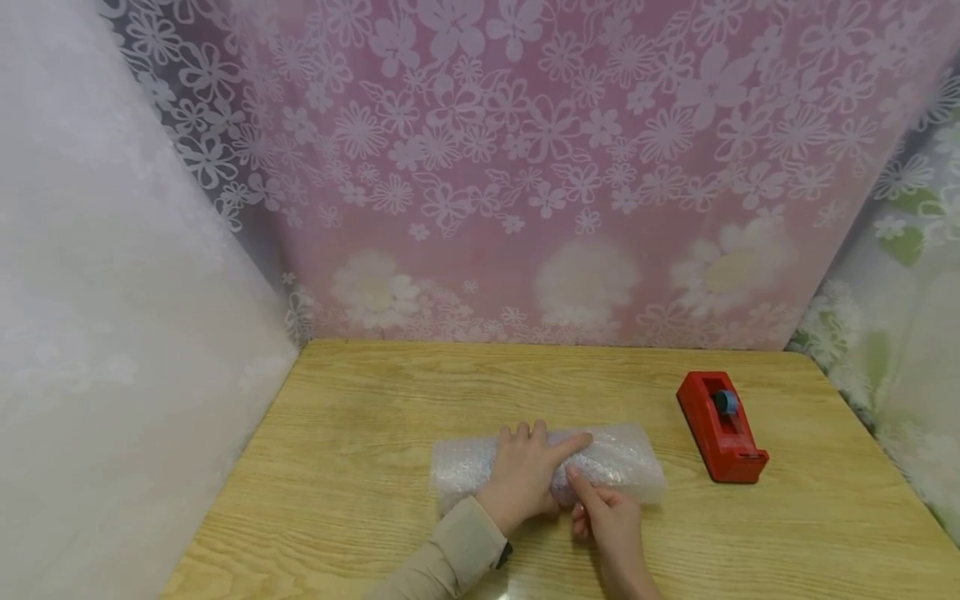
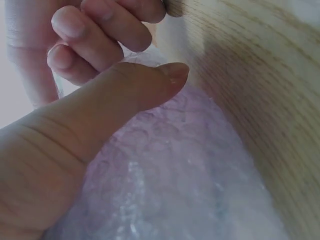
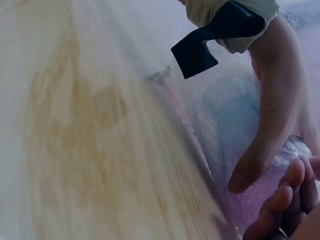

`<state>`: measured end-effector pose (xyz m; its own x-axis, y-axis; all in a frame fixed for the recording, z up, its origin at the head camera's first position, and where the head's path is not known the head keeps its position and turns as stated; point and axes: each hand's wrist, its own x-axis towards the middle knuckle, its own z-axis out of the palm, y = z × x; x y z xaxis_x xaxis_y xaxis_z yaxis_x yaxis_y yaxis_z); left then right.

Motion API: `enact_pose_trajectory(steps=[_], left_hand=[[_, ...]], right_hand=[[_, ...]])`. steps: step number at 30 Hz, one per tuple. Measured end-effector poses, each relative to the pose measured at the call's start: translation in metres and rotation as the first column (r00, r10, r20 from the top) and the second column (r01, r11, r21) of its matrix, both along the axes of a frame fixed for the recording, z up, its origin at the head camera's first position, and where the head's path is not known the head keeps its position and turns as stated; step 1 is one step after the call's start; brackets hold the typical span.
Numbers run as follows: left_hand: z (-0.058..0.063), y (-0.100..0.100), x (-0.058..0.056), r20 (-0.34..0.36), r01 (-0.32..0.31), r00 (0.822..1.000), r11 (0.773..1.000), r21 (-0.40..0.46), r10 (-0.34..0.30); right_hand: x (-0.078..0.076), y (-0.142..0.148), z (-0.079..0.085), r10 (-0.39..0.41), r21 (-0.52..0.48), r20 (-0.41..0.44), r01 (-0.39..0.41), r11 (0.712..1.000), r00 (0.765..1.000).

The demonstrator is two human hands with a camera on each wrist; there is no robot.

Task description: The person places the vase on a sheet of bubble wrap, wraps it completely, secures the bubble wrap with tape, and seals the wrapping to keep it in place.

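Note:
A roll of clear bubble wrap [image 1: 626,458] lies crosswise on the wooden table, with something lilac showing through its middle. My left hand [image 1: 521,475] grips it from above: the fingers spread over the top and far side, the thumb on the near side. In the left wrist view that thumb presses flat against the wrap [image 2: 170,160]. Close to its right, my right hand [image 1: 618,525] pinches at the wrap's near side, one finger reaching onto the roll and the others curled. The right wrist view shows its curled fingers [image 3: 280,205] beside the left thumb.
A red tape dispenser [image 1: 738,462] with a small blue tape roll [image 1: 727,402] stands on the table [image 1: 360,392] to the right of the wrap. Floral curtains [image 1: 480,167] hang behind the table and on both sides. A black bracket [image 3: 230,25] sits at my left wrist.

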<state>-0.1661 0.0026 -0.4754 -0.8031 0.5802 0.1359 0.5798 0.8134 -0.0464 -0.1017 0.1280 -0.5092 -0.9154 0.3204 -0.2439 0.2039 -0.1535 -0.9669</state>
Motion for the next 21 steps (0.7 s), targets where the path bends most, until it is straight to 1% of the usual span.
enact_pose_trajectory(steps=[5,10,13,16,21], left_hand=[[0.0,0.001,0.0,0.009,0.005,1.0,1.0,0.005,-0.005],[0.003,0.001,0.0,0.011,-0.001,1.0,1.0,-0.028,0.002],[0.004,0.001,0.001,0.015,-0.002,1.0,1.0,-0.028,0.002],[0.003,0.001,0.0,0.02,0.003,1.0,1.0,-0.021,-0.002],[0.002,0.001,-0.001,0.029,0.008,1.0,1.0,-0.026,-0.007]], right_hand=[[-0.002,0.006,-0.002,0.06,0.019,0.045,-0.061,0.998,0.997],[-0.004,0.009,-0.003,0.099,0.042,0.061,-0.102,0.994,0.993],[-0.004,0.01,-0.004,0.105,0.045,0.045,-0.107,0.993,0.993],[-0.003,0.012,-0.006,0.13,0.051,0.024,-0.131,0.99,0.991],[-0.002,0.017,-0.01,0.201,0.079,-0.011,-0.199,0.977,0.98]])
